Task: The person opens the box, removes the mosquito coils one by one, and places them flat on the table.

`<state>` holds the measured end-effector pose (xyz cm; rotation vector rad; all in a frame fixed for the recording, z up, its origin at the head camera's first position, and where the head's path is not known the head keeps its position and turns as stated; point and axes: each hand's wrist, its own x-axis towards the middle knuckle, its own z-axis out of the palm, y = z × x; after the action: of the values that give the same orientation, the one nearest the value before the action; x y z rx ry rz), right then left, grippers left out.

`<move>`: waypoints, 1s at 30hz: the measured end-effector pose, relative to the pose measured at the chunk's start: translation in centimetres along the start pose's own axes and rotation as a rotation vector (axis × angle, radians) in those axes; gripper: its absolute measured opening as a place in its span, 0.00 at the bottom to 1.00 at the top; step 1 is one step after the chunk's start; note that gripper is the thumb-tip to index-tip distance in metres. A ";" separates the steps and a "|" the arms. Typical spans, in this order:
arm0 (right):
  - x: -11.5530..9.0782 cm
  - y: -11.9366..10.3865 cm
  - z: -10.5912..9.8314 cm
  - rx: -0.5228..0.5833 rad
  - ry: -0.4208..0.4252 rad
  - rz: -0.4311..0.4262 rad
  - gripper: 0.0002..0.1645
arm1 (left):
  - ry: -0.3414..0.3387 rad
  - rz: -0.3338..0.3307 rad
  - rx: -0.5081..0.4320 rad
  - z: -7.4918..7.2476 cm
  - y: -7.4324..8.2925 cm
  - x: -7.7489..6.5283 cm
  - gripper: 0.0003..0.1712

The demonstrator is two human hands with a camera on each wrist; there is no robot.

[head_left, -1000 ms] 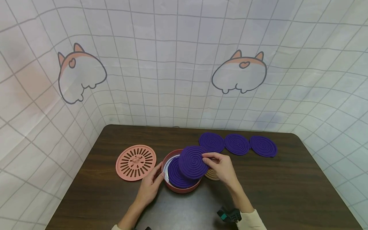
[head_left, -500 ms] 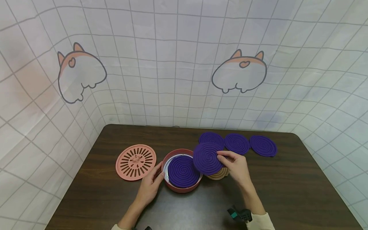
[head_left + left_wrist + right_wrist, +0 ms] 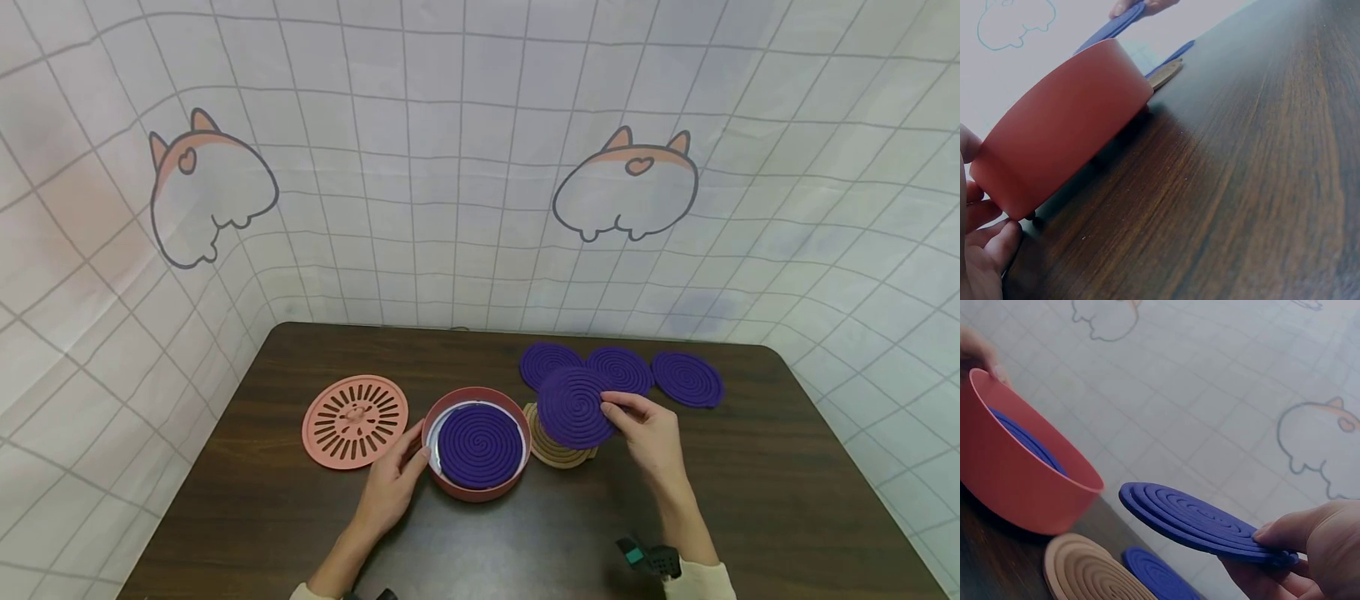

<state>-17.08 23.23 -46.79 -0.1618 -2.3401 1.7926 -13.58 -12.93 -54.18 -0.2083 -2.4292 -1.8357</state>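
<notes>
My right hand point(image 3: 654, 435) pinches a purple mosquito coil point(image 3: 573, 408) at its right edge, thumb on top. In the right wrist view the held coil point(image 3: 1194, 515) hangs tilted in the air, apart from what lies below. Left of it stands a round red mosquito coil box point(image 3: 476, 495), with another purple coil point(image 3: 480, 446) lying inside on a whitish lining. My left hand point(image 3: 390, 483) grips the box's left side, thumb and fingers spread along its wall. A tan mosquito coil point(image 3: 555, 454) lies right of the box, partly hidden under the held one.
Along the table's back lie three purple coils, the left point(image 3: 547, 360), middle point(image 3: 626, 367) and right point(image 3: 687, 380). The slotted pink lid point(image 3: 355, 422) rests left of the box. A white grid-patterned curtain point(image 3: 480, 208) surrounds the dark wooden table point(image 3: 750, 500).
My right hand has carried the purple coil rightward from above the box to over the tan coil, uncovering the coil inside. My left hand has stayed on the box.
</notes>
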 end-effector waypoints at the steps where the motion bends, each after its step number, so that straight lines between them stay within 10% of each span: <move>1: 0.1 0.1 -0.2 0.001 0.010 0.003 0.17 | 0.001 0.002 -0.002 0.0 0.0 0.0 0.28; 30: 1.5 3.9 -4.6 -0.028 0.188 0.182 0.13 | -0.004 -0.004 0.013 0.1 0.0 0.0 0.29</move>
<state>-17.71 28.87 -49.28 -0.5391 -2.2807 1.7375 -13.53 -12.87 -54.20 -0.2061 -2.4451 -1.8222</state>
